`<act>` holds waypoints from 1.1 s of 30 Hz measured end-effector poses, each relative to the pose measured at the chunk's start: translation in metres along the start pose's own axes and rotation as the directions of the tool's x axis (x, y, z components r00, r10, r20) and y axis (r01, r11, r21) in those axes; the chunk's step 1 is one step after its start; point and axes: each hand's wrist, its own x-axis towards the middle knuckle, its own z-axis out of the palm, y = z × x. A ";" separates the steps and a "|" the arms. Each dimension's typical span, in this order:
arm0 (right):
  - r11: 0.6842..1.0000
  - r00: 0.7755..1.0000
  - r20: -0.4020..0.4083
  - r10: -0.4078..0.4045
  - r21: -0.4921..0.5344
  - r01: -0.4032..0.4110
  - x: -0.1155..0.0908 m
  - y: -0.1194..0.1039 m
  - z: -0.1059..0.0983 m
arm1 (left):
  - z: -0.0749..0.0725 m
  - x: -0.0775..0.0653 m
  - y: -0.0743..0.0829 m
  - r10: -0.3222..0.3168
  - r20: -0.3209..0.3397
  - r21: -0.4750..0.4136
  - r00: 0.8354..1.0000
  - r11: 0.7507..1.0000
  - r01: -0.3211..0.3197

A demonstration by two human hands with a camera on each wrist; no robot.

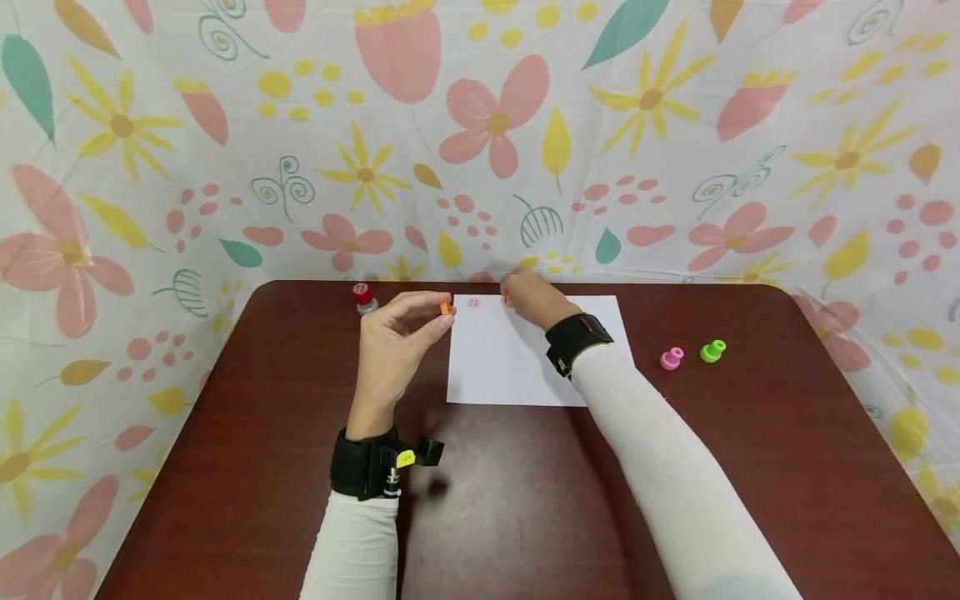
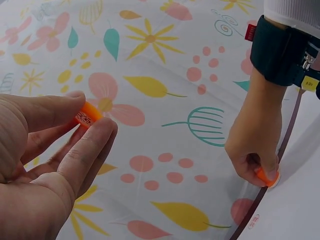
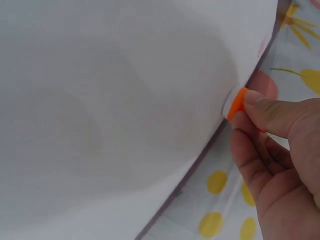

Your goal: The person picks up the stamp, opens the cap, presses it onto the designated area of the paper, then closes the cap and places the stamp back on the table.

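My left hand (image 1: pixel 393 346) is raised just left of the paper and pinches a small orange cap (image 2: pixel 90 115) between thumb and fingers. Dark print shows on the cap's face in the left wrist view. At the far edge of the white paper (image 1: pixel 517 371), my right hand (image 1: pixel 536 298) grips an orange stamp (image 3: pixel 237 102) by its body. Its pale base stands against the sheet in the right wrist view. A round red imprint (image 1: pixel 473 302) lies on the paper's far left corner, left of that stamp.
Behind the left hand stands a red-topped stamp (image 1: pixel 363 293) with a grey base. To the paper's right are a pink stamp (image 1: pixel 671 358) and a green stamp (image 1: pixel 712 351). A flowered cloth (image 1: pixel 495 208) hangs along the far edge of the dark wooden table (image 1: pixel 510 500).
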 end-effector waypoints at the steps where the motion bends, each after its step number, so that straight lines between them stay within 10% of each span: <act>1: 1.000 1.000 -0.001 0.002 -0.005 -0.002 -0.002 0.000 -0.002 | 0.000 0.000 0.000 0.003 0.002 0.001 1.000 1.000 -0.003; 15: 0.994 0.973 -0.232 -0.008 0.108 0.034 -0.033 -0.006 -0.063 | 0.007 0.002 -0.004 -0.007 0.025 0.004 1.000 1.000 0.007; 33: 0.953 0.814 -0.580 -0.019 0.236 0.190 -0.124 -0.057 -0.079 | 0.030 -0.002 -0.002 -0.007 0.106 -0.037 0.994 0.999 0.011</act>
